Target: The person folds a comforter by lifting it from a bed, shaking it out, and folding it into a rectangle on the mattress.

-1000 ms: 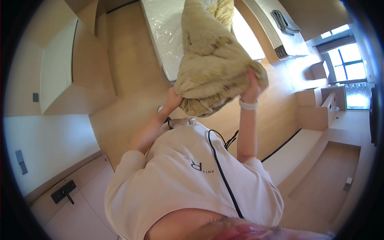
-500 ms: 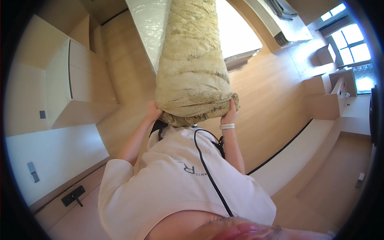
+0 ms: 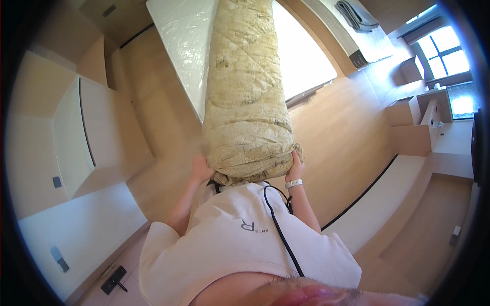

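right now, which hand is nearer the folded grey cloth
Right. The right hand holds the quilt by its right corner, with the folded grey cloth ahead and rightward; the left hand is at the quilt's left corner, farther away.

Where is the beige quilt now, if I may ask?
In the head view, the beige quilt is at upper centre, partly hiding the white mattress, its near end in left hand and right hand.

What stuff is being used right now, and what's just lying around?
In use:
- gold-beige quilt, stretched out in front of the person
- left hand, holding its near left corner
- right hand, holding its near right corner
- probably the white plastic-wrapped mattress behind the quilt

Just lying around:
- grey folded cloth
- second mattress under that cloth
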Action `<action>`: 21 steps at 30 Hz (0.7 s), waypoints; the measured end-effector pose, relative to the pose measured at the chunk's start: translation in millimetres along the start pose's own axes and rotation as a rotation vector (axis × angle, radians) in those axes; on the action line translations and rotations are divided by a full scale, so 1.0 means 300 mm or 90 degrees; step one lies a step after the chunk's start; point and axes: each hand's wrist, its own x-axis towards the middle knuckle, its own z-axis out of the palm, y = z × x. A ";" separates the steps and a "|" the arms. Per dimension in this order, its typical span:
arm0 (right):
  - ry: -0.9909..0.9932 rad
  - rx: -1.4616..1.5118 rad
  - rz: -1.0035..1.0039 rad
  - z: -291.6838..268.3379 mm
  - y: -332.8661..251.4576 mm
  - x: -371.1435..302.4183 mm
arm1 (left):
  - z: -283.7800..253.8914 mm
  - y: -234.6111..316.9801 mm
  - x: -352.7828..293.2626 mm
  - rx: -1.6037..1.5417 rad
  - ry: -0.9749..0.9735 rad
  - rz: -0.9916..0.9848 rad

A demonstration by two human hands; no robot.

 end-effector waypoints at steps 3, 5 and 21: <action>0.031 -0.020 0.025 0.086 0.008 0.075 | -0.022 -0.055 0.156 0.037 -0.057 -0.035; 0.034 -0.010 0.025 0.160 0.006 0.139 | -0.041 -0.075 0.267 0.059 -0.039 -0.055; -0.344 0.074 0.165 0.966 -0.723 0.486 | -0.563 0.268 1.028 -0.312 -0.009 -0.065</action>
